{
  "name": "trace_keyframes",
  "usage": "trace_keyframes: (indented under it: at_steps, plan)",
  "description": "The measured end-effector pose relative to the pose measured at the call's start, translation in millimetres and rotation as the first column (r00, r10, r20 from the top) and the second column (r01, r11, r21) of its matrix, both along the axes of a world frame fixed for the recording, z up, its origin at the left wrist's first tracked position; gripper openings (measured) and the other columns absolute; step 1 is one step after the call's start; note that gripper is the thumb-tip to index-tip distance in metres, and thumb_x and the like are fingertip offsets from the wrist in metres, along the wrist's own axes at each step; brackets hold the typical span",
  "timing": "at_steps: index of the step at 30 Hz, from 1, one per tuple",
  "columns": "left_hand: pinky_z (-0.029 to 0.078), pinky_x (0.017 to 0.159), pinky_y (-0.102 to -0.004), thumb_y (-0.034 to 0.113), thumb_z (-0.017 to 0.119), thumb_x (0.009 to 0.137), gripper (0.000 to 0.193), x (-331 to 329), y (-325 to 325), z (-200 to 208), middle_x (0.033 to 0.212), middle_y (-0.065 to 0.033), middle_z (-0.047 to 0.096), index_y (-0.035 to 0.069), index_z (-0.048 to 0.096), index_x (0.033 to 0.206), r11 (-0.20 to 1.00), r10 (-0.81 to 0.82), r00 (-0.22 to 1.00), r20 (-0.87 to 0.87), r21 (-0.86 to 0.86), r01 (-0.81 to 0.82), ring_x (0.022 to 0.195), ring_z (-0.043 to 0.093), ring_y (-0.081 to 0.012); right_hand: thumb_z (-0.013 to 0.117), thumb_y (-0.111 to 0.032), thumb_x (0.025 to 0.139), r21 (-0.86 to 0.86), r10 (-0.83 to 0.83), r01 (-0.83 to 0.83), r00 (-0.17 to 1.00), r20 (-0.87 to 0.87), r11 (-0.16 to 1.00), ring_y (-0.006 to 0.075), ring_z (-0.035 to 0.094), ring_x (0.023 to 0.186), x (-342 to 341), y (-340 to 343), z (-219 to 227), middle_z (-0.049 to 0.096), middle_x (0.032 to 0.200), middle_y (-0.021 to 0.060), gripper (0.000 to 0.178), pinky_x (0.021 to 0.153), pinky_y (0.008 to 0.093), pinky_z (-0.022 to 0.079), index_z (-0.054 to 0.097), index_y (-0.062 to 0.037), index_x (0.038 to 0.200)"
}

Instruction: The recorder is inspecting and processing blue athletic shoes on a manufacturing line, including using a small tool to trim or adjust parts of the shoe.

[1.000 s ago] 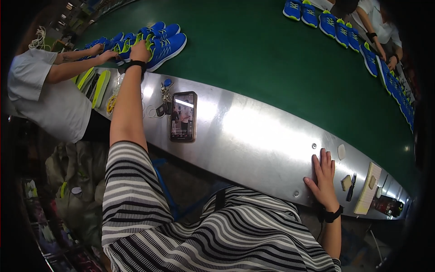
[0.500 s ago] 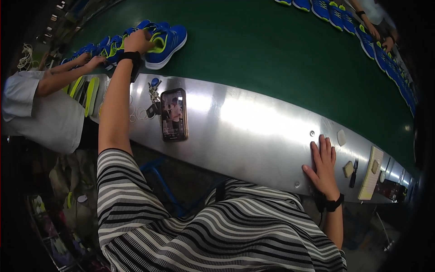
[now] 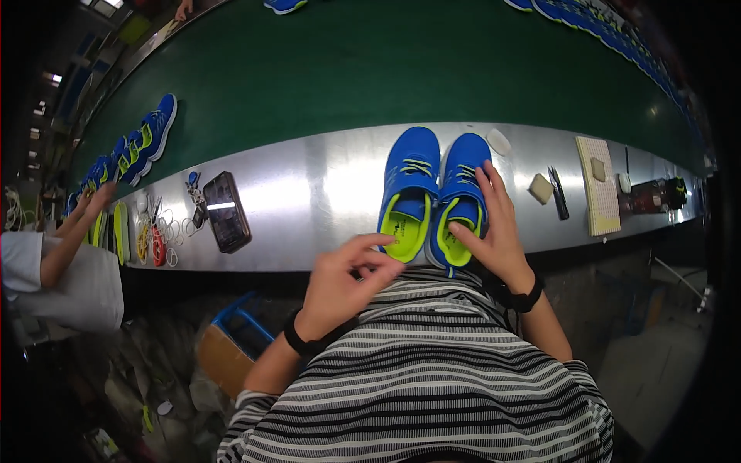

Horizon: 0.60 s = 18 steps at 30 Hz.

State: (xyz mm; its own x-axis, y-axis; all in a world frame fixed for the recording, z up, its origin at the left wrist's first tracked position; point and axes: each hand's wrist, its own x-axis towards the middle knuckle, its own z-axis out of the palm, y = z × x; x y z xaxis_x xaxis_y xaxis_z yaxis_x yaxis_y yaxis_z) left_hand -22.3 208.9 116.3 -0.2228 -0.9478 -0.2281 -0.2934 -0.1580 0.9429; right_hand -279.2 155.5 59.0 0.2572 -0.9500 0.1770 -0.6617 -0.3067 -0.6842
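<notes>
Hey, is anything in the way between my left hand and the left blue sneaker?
Nothing visible stands between your left hand and the left blue sneaker; the hand is right at its heel. The right blue sneaker and your right hand are beyond it.

**Gloss Meets Matt**

On my feed, a smooth, glossy metal ledge (image 3: pixel 301 197) gleams beneath blue shoes (image 3: pixel 417 147) with matt, cloth-like uppers, a glass-faced phone (image 3: pixel 227 220) and a paper pad (image 3: pixel 603 204). I see a smooth, matt green surface (image 3: pixel 347 73) beyond.

Downward head fisheye over 2 hands (image 3: pixel 498 241)
</notes>
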Motion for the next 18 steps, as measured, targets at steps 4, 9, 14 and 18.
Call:
trace_keyframes:
  at_steps: [4,9,14,18]
  plan:
    - [0.047,0.066,-0.0200,0.010,0.066,0.085,0.047,-5,-16,-37,0.094,-0.0041,0.058,0.000,0.045,0.126,0.943,0.319,0.946,-0.065,-0.078,-0.323,0.084,0.057,-0.0098,0.075,-0.037,0.073,0.176,-0.147,0.140,0.989,0.032,0.974,0.0345,0.052,0.110,-23,18,-3,0.041,0.131,0.0231,0.086,0.092,0.0410,0.043,0.034,0.0022,0.137]
    - [0.050,0.068,-0.0237,0.012,0.068,0.083,0.054,-10,-33,-73,0.111,-0.0107,0.052,-0.002,0.043,0.129,0.993,0.121,0.987,-0.107,0.012,-0.121,0.090,0.055,-0.0140,0.065,-0.009,0.080,0.409,-0.222,0.075,0.919,0.326,0.909,0.0164,0.055,0.093,-13,15,-12,0.054,0.111,0.0146,0.070,0.080,0.0266,0.047,0.030,-0.0005,0.141]
    - [0.046,0.088,-0.0280,0.006,0.057,0.084,0.048,0,-36,-72,0.121,-0.0108,0.053,-0.002,0.043,0.129,0.959,0.237,0.837,-0.493,0.257,-0.120,0.105,0.057,-0.0172,0.050,0.000,0.087,0.432,-0.231,-0.203,0.612,0.756,0.879,0.0153,0.051,0.114,-17,5,-19,0.050,0.126,0.0092,0.055,0.096,0.0292,0.041,0.032,-0.0005,0.139]
    - [0.043,0.096,-0.0304,0.004,0.049,0.079,0.062,-4,-25,-72,0.128,-0.0100,0.050,0.003,0.033,0.138,0.891,0.414,0.603,-0.683,0.440,-0.114,0.112,0.052,-0.0179,0.046,-0.009,0.093,0.457,-0.292,-0.251,0.496,0.817,0.853,0.0155,0.048,0.117,14,6,-11,0.048,0.132,0.0083,0.049,0.099,0.0297,0.039,0.034,-0.0020,0.139]
